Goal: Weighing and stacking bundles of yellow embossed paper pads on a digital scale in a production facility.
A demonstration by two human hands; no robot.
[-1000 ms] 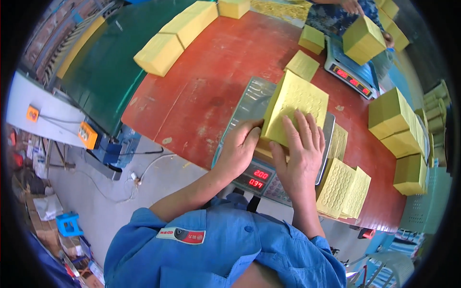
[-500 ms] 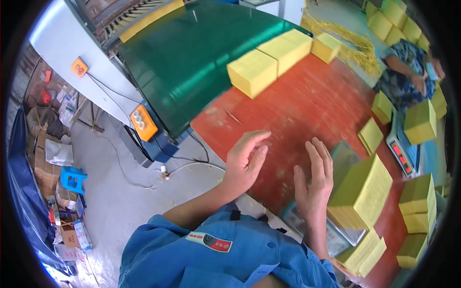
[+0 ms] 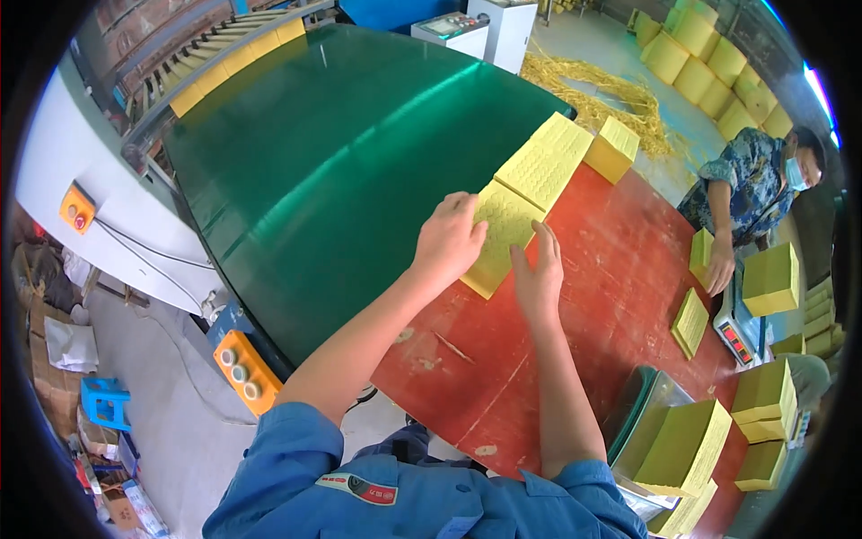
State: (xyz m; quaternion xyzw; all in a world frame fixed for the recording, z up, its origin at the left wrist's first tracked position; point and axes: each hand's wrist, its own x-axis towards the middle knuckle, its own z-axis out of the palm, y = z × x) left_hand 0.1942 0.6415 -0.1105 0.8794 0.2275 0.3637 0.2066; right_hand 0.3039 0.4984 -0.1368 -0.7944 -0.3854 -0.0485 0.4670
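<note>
Both my hands reach out to the near stack of yellow paper (image 3: 505,226), which sits where the green belt (image 3: 359,162) meets the red tabletop (image 3: 611,260). My left hand (image 3: 449,238) is at its left side, fingers loosely bent and apart from the thumb. On the other side my right hand (image 3: 539,274) is open, thumb spread and fingertips by the stack's right edge. Whether either palm presses on the paper cannot be made out. Another embossed yellow stack (image 3: 546,160) lies end to end just beyond it.
A smaller yellow block (image 3: 613,148) stands at the far table corner. To the right, a co-worker (image 3: 745,189) reaches beside a digital scale (image 3: 734,328) bearing a yellow stack (image 3: 770,278). More stacks (image 3: 687,445) stand near right. An orange button box (image 3: 247,370) hangs by the belt's near corner.
My hands have moved forward from above the red tabletop to the near paper stack's sides. The view has shifted too. The co-worker's hand now reaches down beside the scale.
</note>
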